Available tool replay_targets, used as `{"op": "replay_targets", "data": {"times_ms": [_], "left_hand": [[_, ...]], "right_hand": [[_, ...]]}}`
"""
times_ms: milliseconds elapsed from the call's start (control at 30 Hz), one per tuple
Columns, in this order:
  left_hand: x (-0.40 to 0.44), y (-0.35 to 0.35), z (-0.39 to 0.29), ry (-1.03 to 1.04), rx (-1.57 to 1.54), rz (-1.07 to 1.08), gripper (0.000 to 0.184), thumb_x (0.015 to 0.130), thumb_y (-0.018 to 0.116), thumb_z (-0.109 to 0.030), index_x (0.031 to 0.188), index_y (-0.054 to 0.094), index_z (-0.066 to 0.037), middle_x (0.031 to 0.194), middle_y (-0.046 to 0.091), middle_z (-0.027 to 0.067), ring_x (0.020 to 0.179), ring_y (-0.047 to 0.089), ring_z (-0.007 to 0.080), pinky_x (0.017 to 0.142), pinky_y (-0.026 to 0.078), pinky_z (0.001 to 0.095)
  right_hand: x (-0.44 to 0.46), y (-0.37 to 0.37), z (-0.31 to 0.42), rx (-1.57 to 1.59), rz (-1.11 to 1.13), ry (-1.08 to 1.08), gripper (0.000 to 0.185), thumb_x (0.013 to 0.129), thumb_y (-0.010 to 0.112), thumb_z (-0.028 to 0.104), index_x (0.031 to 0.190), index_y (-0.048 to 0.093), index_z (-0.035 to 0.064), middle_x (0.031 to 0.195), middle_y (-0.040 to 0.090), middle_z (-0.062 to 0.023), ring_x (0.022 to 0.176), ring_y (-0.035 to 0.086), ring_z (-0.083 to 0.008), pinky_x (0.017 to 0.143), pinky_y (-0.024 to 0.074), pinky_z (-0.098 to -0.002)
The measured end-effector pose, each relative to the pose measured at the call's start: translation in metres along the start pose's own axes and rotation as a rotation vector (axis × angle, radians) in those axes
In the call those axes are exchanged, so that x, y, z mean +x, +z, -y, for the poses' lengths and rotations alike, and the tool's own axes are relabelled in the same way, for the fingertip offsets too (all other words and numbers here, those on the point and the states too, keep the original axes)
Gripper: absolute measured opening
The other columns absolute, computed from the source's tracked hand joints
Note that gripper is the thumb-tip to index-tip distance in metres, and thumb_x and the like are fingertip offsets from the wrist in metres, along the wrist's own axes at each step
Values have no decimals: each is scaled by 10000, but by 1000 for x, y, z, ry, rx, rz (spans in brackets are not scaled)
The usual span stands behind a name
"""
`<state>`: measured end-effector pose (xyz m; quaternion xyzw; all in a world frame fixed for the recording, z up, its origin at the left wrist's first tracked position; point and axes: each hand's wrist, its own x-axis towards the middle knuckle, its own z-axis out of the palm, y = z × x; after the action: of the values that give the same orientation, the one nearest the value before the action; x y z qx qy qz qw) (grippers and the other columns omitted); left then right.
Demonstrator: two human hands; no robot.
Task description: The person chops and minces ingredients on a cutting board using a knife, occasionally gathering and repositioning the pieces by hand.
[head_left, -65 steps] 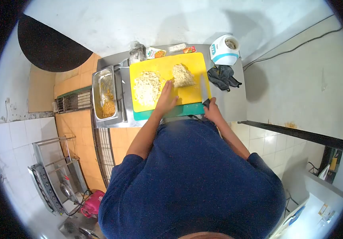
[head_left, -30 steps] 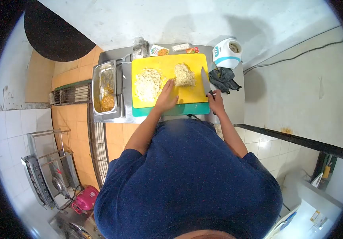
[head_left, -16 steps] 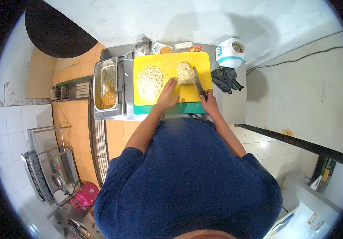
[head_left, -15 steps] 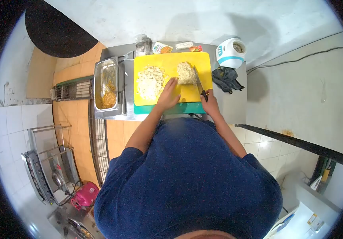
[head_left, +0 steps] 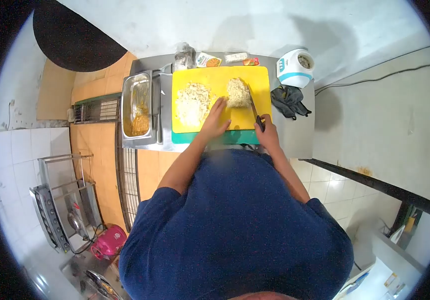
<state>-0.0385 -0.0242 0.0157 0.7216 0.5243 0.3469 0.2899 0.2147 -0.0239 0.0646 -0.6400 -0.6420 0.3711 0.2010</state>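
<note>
My right hand (head_left: 268,134) is closed around the dark handle of a knife (head_left: 254,106), whose blade lies along the right side of a pale, crumbly-looking block of food (head_left: 238,93). To the left of that block, my left hand (head_left: 217,121) rests with fingers stretched out, its fingertips close to the block's lower left edge. I cannot tell whether they touch it. A spread of chopped pale pieces (head_left: 193,104) covers the left half of the yellow cutting board (head_left: 252,122). Under the yellow board, a green board (head_left: 187,138) shows along the near edge.
Left of the boards stands a steel pan (head_left: 137,107) with orange-brown food inside. Packets (head_left: 208,60) and a clear bag (head_left: 184,56) lie along the wall. At the right are a white-and-blue container (head_left: 295,69) and a black plastic bag (head_left: 290,101) on the steel table (head_left: 297,135).
The whole view has shifted slightly, so everything on the table appears a little further right. Hands, knife and block keep nearly the same places relative to the board.
</note>
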Motion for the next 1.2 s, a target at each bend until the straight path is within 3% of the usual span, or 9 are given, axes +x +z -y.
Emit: {"op": "replay_targets", "data": {"times_ms": [300,533,667,767,900,1067,1200], "left_hand": [[-4,-8,-10,-159,-24,-77,723,925,594,-155,1530,234,14,1568,260,260,1466,246,391,1198,219,396],[15,-3,-15,-179,-89,-134,773,949,584,-189,1537,141,49,1591,180,277,1489,178,378,1210,170,392],[19,15,1,-222,-185,-60,815,966,575,-240,1542,80,54,1618,93,256,1512,95,333,1219,104,373],[30,17,-4,-203,-298,24,819,972,567,-241,1549,58,40,1629,68,235,1516,78,307,1218,91,362],[49,0,-23,-137,-408,8,797,978,553,-223,1560,62,14,1635,79,213,1516,92,289,1215,100,355],[45,2,-2,-275,-389,-67,746,1011,507,-274,1560,88,9,1633,99,209,1514,105,290,1213,107,356],[29,11,14,-330,-352,-2,741,1023,481,-310,1553,89,29,1632,94,213,1518,74,284,1215,79,357]], "right_hand": [[11,-2,-29,94,-106,-40,322,912,655,182,1156,491,51,733,649,-143,604,616,-205,571,477,-363],[31,-8,-47,270,-90,28,245,941,637,164,1113,501,54,717,644,-101,532,565,-126,492,435,-314],[32,-7,-41,125,-87,-50,264,935,644,161,1133,516,42,776,662,-133,659,645,-209,604,500,-361],[28,-9,-27,31,64,-88,300,926,644,216,1119,506,32,844,682,-222,781,680,-381,689,520,-449],[31,-15,-17,100,25,-48,307,918,652,226,1124,517,42,869,687,-225,786,681,-380,682,515,-464],[48,-34,-23,114,21,-28,320,916,654,230,1134,521,38,860,685,-215,780,681,-373,668,510,-464],[71,-30,-58,52,-162,-193,317,914,657,217,1138,526,35,846,679,-191,758,676,-344,681,519,-442]]}}
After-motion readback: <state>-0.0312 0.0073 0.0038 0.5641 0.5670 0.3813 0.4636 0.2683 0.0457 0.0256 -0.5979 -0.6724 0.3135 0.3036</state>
